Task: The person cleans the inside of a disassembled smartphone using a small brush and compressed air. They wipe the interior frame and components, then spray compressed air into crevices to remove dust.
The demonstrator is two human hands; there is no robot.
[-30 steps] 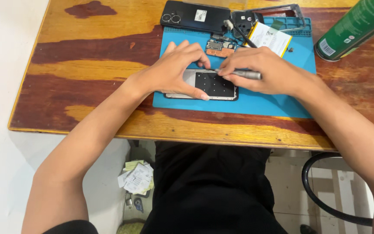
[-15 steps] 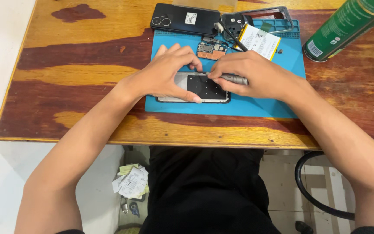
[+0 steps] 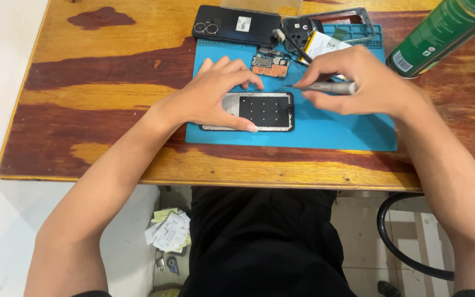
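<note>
While left hand (image 3: 215, 99) hides phone frame (image 3: 262, 111) — screwdriver (image 3: 328, 88) tip blurred.

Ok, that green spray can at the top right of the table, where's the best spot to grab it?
Probably around the middle of the green spray can, coming from its right, away from the right hand. It lies tilted on the table, so the round body is exposed; its top runs out of frame.
</note>
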